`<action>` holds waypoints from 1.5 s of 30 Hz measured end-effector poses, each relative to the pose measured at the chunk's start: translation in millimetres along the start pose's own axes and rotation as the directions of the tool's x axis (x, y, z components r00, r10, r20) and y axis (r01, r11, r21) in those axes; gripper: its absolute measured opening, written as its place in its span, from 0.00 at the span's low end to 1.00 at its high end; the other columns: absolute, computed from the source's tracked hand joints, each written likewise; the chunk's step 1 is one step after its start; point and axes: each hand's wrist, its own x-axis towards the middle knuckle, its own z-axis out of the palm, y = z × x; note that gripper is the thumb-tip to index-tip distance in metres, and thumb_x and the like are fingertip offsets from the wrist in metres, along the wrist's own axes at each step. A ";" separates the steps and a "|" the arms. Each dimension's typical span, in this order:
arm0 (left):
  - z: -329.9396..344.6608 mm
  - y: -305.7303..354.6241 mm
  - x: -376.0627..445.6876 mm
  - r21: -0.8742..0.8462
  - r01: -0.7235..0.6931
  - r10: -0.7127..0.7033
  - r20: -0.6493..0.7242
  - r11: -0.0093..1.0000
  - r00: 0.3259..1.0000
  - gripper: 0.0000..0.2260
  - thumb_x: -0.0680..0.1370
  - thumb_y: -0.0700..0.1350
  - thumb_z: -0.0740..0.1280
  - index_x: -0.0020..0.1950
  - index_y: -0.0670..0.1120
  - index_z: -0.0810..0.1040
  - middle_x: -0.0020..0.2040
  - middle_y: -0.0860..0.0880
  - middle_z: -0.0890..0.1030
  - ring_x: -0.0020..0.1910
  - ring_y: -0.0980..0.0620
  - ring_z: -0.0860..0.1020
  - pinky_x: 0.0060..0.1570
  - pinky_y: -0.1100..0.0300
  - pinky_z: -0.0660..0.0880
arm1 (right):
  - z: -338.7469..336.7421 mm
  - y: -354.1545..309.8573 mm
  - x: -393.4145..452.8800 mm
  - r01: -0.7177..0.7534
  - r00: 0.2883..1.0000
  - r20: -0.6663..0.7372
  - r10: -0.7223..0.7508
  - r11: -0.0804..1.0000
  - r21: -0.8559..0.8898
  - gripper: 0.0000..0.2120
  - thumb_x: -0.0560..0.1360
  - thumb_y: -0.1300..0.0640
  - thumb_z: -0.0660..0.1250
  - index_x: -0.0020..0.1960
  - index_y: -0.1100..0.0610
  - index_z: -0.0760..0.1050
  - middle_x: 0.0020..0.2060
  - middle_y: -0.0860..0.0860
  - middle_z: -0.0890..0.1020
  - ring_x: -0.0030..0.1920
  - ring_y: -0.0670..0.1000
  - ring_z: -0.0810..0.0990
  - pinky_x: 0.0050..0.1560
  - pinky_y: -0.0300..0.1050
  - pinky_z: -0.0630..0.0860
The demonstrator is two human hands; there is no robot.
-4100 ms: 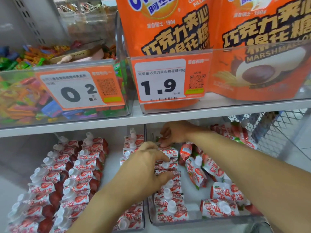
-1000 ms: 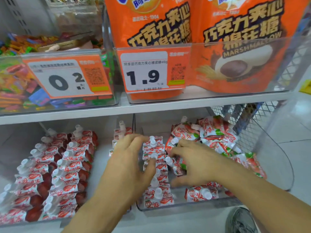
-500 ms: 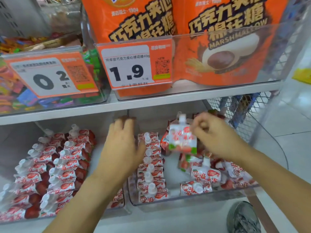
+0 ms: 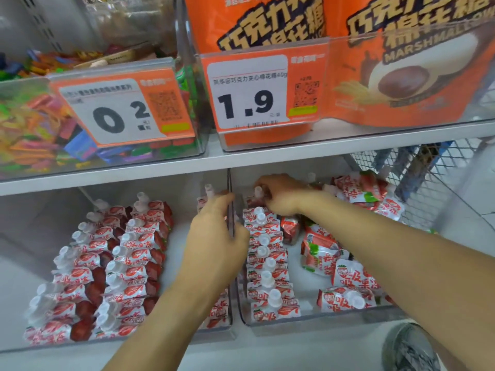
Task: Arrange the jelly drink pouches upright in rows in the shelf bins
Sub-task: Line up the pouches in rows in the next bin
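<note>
Right grip pinching pouch, spout up

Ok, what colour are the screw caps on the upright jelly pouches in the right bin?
White screw caps, seen in the head view.

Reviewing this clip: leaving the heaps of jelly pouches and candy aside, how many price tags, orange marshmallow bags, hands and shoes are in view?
Price tags: 2
Marshmallow bags: 2
Hands: 2, left hand and right hand, the right one pinching a pouch
Shoe: 1
Total: 7
</note>
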 end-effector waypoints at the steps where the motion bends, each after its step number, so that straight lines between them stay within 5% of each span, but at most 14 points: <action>1: 0.5 -0.7 0.6 0.007 -0.005 0.005 0.008 1.000 1.000 0.20 0.74 0.38 0.65 0.67 0.48 0.73 0.62 0.51 0.77 0.60 0.52 0.75 0.53 0.71 0.64 | -1.8 0.9 5.3 0.004 0.999 0.037 -0.004 1.000 -0.014 0.06 0.81 0.55 0.62 0.55 0.48 0.76 0.53 0.51 0.80 0.50 0.53 0.79 0.51 0.50 0.79; 7: 0.8 -4.8 2.1 0.016 -0.036 0.035 0.025 0.999 0.999 0.21 0.75 0.39 0.63 0.68 0.50 0.71 0.64 0.52 0.75 0.61 0.54 0.73 0.51 0.74 0.61 | -6.9 -0.5 15.1 0.052 0.988 0.147 -0.052 0.999 0.006 0.07 0.80 0.50 0.63 0.44 0.46 0.77 0.43 0.46 0.82 0.46 0.53 0.82 0.48 0.54 0.78; 12: 0.3 -4.5 2.2 0.025 -0.030 0.029 0.036 0.999 0.999 0.22 0.75 0.39 0.63 0.70 0.48 0.70 0.66 0.51 0.74 0.63 0.54 0.72 0.52 0.75 0.59 | -12.1 -2.7 10.6 0.048 0.966 0.258 -0.024 0.995 -0.089 0.07 0.79 0.54 0.60 0.47 0.48 0.77 0.46 0.51 0.83 0.49 0.58 0.82 0.52 0.57 0.79; 15: -0.2 -3.5 1.5 0.025 -0.033 0.033 0.035 0.999 0.999 0.22 0.75 0.40 0.64 0.69 0.48 0.70 0.66 0.52 0.74 0.62 0.54 0.73 0.52 0.74 0.60 | -18.1 -7.8 5.6 0.056 0.954 0.300 -0.027 0.995 -0.088 0.08 0.79 0.55 0.61 0.52 0.49 0.78 0.50 0.50 0.83 0.52 0.58 0.81 0.55 0.55 0.78; 18: -0.7 -3.6 2.3 0.023 -0.038 0.037 0.035 0.999 0.999 0.22 0.75 0.40 0.64 0.70 0.48 0.70 0.66 0.51 0.73 0.62 0.53 0.73 0.53 0.71 0.62 | -36.2 -7.7 -7.4 0.056 0.971 0.238 -0.025 0.991 -0.123 0.22 0.74 0.60 0.62 0.67 0.49 0.74 0.64 0.47 0.77 0.62 0.53 0.77 0.64 0.53 0.76; 24: 2.3 -3.8 3.3 0.045 -0.026 0.025 0.025 0.999 0.999 0.21 0.75 0.40 0.64 0.68 0.46 0.71 0.65 0.50 0.74 0.60 0.51 0.74 0.52 0.68 0.64 | -45.8 10.7 -49.3 0.110 0.936 0.347 0.051 0.897 -0.428 0.32 0.65 0.41 0.77 0.66 0.47 0.73 0.58 0.46 0.78 0.54 0.52 0.79 0.57 0.50 0.79; 33: 2.2 -4.1 3.1 0.030 -0.033 0.032 0.027 0.999 0.999 0.22 0.75 0.40 0.63 0.69 0.46 0.70 0.66 0.50 0.73 0.62 0.50 0.74 0.56 0.65 0.67 | -58.7 39.9 -82.0 0.073 0.993 -0.065 -0.100 0.942 -0.327 0.04 0.78 0.50 0.66 0.50 0.50 0.74 0.43 0.47 0.79 0.44 0.54 0.78 0.45 0.48 0.75; 39: 3.5 -5.3 3.9 0.032 -0.039 0.038 0.021 0.999 0.999 0.20 0.75 0.39 0.63 0.68 0.46 0.71 0.64 0.49 0.74 0.60 0.50 0.74 0.52 0.67 0.65 | -65.0 15.7 -102.3 0.090 0.928 -0.349 -0.129 0.988 -0.124 0.08 0.81 0.57 0.62 0.53 0.46 0.78 0.49 0.46 0.85 0.45 0.50 0.84 0.44 0.40 0.73; 42: 3.7 -4.8 3.4 0.039 -0.039 0.038 0.018 0.998 0.999 0.21 0.75 0.39 0.63 0.69 0.45 0.70 0.66 0.49 0.73 0.61 0.50 0.73 0.54 0.67 0.65 | -54.1 1.3 -87.2 0.041 0.918 -0.376 -0.128 0.972 -0.231 0.12 0.81 0.57 0.62 0.63 0.49 0.76 0.56 0.54 0.83 0.54 0.61 0.81 0.47 0.45 0.73; 45: 3.9 -4.2 3.3 0.035 -0.034 0.033 0.016 0.999 0.999 0.21 0.75 0.39 0.63 0.69 0.46 0.70 0.65 0.49 0.73 0.60 0.51 0.74 0.50 0.70 0.63 | -37.5 -1.8 -55.3 0.130 0.914 -0.332 -0.234 0.943 -0.307 0.20 0.78 0.64 0.64 0.69 0.51 0.71 0.60 0.55 0.78 0.56 0.60 0.78 0.52 0.49 0.75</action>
